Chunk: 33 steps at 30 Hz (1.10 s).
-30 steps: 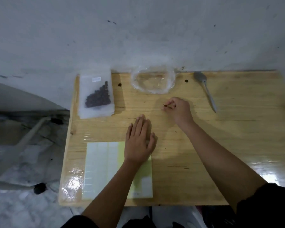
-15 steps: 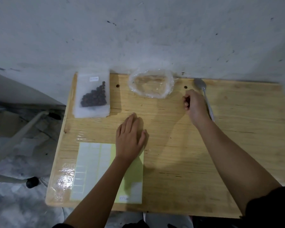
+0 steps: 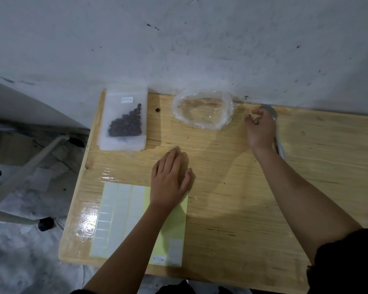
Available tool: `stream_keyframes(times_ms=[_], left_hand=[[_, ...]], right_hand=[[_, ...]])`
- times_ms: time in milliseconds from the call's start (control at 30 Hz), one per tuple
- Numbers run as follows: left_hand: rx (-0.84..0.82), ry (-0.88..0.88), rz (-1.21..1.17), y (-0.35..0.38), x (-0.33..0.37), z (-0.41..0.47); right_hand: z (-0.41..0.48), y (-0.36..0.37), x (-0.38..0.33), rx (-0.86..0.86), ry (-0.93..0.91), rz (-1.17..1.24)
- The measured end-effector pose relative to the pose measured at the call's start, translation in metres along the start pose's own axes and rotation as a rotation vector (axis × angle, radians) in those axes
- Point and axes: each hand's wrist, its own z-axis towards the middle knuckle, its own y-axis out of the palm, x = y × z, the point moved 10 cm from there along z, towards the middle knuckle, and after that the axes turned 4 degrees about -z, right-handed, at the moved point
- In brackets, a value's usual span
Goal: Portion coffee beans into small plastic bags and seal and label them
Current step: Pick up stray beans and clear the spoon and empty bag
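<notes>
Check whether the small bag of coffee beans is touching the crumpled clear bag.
Apart. The head view shows bare tabletop between the small bag of coffee beans and the crumpled clear bag.

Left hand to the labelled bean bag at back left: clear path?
Probably yes. The left hand lies flat just front-right of the bean bag, only bare table between them; the right hand is away at the spoon.

Count on the surface (image 3: 306,187): 1 filled bean bag (image 3: 123,122) at far-left corner, carrying 1 label (image 3: 127,99); 1 crumpled clear bag (image 3: 203,111) far middle; 1 spoon (image 3: 279,146) far right; 1 label sheet (image 3: 123,213) near-left. 2 hands: left hand (image 3: 170,179), right hand (image 3: 260,128).
</notes>
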Motion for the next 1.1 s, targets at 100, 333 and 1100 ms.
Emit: stream_keyframes(times_ms=[100, 333, 1100], left_hand=[[0.004, 0.001, -0.012, -0.001, 0.000, 0.000], [0.023, -0.001, -0.040, -0.004, -0.001, 0.001], [0.019, 0.031, -0.041, -0.002, -0.004, 0.000]], right_hand=[[0.004, 0.002, 0.002, -0.009, 0.023, -0.068], [0.003, 0.006, -0.001, -0.013, 0.030, -0.203], [-0.038, 0.001, 0.005, 0.013, -0.079, -0.426]])
